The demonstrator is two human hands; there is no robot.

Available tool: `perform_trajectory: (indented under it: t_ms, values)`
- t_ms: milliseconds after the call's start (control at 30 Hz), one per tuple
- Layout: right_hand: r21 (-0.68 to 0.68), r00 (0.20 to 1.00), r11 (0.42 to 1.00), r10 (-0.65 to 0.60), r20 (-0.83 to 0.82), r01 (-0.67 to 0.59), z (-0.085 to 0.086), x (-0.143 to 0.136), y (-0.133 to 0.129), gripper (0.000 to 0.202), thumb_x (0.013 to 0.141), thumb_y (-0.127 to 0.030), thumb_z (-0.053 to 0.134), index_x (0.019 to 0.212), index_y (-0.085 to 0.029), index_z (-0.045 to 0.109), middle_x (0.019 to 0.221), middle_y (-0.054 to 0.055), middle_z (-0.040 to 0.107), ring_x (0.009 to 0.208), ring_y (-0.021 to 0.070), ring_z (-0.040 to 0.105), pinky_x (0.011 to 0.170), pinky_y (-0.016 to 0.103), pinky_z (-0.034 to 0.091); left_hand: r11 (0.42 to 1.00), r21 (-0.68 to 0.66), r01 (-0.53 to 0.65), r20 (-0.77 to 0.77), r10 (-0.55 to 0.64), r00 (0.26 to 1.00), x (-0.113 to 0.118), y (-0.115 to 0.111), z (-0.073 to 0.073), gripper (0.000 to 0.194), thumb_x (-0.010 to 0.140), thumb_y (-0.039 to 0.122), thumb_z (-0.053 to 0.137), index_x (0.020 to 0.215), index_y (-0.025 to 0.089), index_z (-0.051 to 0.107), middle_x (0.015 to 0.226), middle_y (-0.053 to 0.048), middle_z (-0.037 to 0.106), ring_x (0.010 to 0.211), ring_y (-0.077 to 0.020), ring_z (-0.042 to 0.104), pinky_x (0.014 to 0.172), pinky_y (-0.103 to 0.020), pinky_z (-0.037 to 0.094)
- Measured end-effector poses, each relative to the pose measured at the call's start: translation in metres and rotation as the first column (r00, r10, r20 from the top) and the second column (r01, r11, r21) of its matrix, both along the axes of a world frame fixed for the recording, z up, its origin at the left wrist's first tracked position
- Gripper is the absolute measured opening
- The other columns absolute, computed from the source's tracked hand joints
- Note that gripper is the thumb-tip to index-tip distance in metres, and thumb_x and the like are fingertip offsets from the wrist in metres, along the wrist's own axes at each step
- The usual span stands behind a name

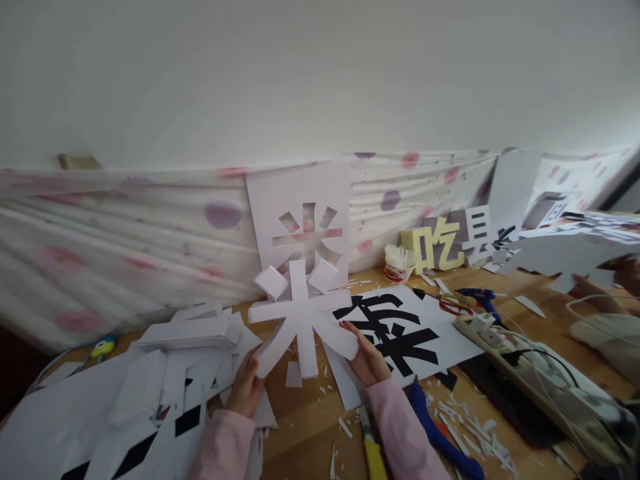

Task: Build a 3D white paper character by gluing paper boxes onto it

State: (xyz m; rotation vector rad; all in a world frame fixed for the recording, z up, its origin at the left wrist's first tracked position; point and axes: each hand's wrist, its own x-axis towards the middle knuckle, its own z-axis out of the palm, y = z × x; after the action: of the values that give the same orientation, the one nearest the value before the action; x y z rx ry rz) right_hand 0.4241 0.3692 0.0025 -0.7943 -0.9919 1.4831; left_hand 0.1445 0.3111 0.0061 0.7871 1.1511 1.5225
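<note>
Both hands hold up a white three-dimensional paper character 米 (303, 310) above the table. My left hand (246, 383) is closed on its lower left stroke. On the other side, my right hand (367, 357) pinches the lower right stroke. Behind the character, a white board (270, 213) with the same shape cut out of it leans against the patterned cloth. A printed sheet with a bold black character (450, 333) lies just right of my right hand, partly hidden by that hand.
White foam-like scraps (150, 393) pile up on the left. On the right are a blue glue gun (445, 443), a yellow-handled cutter (374, 457), a power strip (550, 387) and paper shavings. Finished characters (445, 243) stand at the back. Another person's hand (590, 293) is at the far right.
</note>
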Motion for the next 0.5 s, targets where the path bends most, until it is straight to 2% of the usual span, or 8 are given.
perform_trajectory:
  t_ms: [167,267,333,367,433,500]
  values:
    - [-0.028,0.998,1.000,0.009,-0.068,-0.011,-0.009,0.001,-0.007,0.071,0.067,-0.063,0.074,0.128,-0.029,0.060,0.139,0.009,0.057,0.125,0.0345,0.056,0.106,0.058,0.040,1.000,0.005,-0.016,-0.032,0.016,0.999,-0.002,0.001,-0.001,0.064,0.061,0.066,0.078,0.104,0.020,0.069,0.112,-0.014,0.068,0.126,-0.0375,0.053,0.107,-0.044,0.043]
    - [-0.007,0.998,1.000,0.002,-0.059,-0.002,-0.007,0.001,-0.012,0.073,0.072,-0.053,0.074,0.137,-0.028,0.053,0.136,0.008,0.060,0.121,0.0338,0.059,0.105,0.059,0.043,1.000,0.027,-0.006,-0.005,0.007,1.000,-0.003,-0.001,-0.002,0.068,0.060,0.068,0.077,0.111,0.025,0.069,0.120,-0.011,0.067,0.129,-0.0372,0.050,0.110,-0.047,0.040]
    - [0.026,0.999,0.999,-0.018,-0.032,0.019,-0.003,0.002,-0.013,0.063,0.081,-0.056,0.063,0.136,-0.025,0.054,0.132,0.008,0.063,0.123,0.0319,0.059,0.108,0.055,0.041,0.996,0.062,0.067,0.151,-0.076,0.986,-0.005,-0.002,-0.007,0.079,0.052,0.079,0.072,0.113,0.030,0.070,0.120,-0.009,0.069,0.127,-0.0391,0.052,0.109,-0.052,0.041]
    - [0.047,1.000,0.999,-0.028,-0.008,0.029,0.000,0.003,-0.013,0.059,0.087,-0.060,0.054,0.134,-0.024,0.057,0.130,0.009,0.064,0.124,0.0316,0.058,0.108,0.054,0.042,0.987,0.088,0.132,0.252,-0.150,0.956,-0.006,-0.002,-0.010,0.083,0.048,0.085,0.068,0.112,0.031,0.071,0.119,-0.008,0.070,0.126,-0.0407,0.053,0.108,-0.055,0.040]
    - [0.093,0.997,0.995,-0.041,0.071,0.035,0.006,0.005,-0.012,0.065,0.092,-0.067,0.035,0.129,-0.020,0.061,0.123,0.011,0.068,0.122,0.0325,0.059,0.106,0.053,0.045,0.950,0.138,0.280,0.420,-0.312,0.852,-0.009,0.000,-0.019,0.087,0.047,0.090,0.061,0.108,0.031,0.075,0.119,-0.010,0.071,0.127,-0.0438,0.051,0.109,-0.061,0.036]
    - [0.152,0.979,0.988,-0.053,0.199,0.023,0.012,0.005,-0.010,0.071,0.093,-0.070,0.027,0.125,-0.019,0.064,0.114,0.013,0.072,0.118,0.0337,0.062,0.100,0.052,0.049,0.913,0.146,0.381,0.488,-0.401,0.775,-0.011,0.002,-0.027,0.081,0.055,0.087,0.058,0.108,0.028,0.076,0.123,-0.013,0.069,0.129,-0.0447,0.050,0.110,-0.064,0.033]
